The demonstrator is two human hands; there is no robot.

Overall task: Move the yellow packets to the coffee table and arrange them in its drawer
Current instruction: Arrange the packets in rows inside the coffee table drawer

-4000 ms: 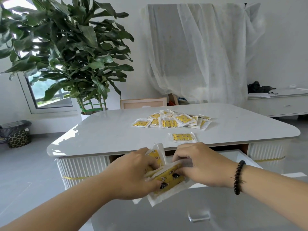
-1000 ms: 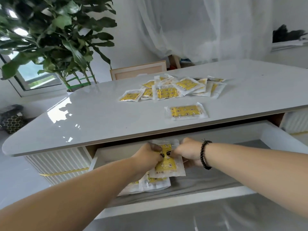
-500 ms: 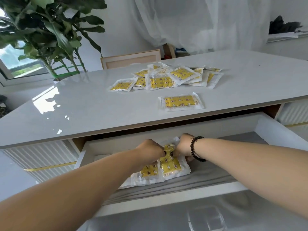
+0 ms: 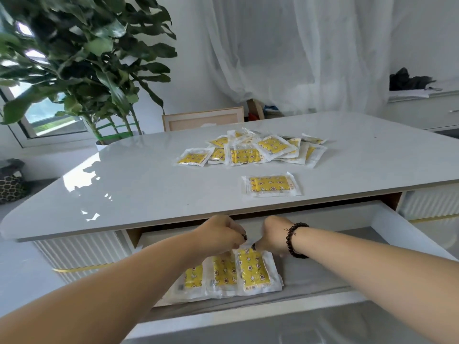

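Inside the open drawer (image 4: pixel 387 219), my left hand (image 4: pixel 221 235) and right hand (image 4: pixel 272 235), fingers curled, pinch the far ends of the row of packets (image 4: pixel 233 271). Above the drawer, the tabletop (image 4: pixel 136 184) bears a single packet (image 4: pixel 270 184) and a heap (image 4: pixel 253 151).

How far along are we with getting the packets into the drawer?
Early. Three packets lie side by side in the open drawer. The left hand and right hand are at the far ends of those packets, seemingly aligning them. Left: one lone packet near the tabletop's front edge and the pile behind it.
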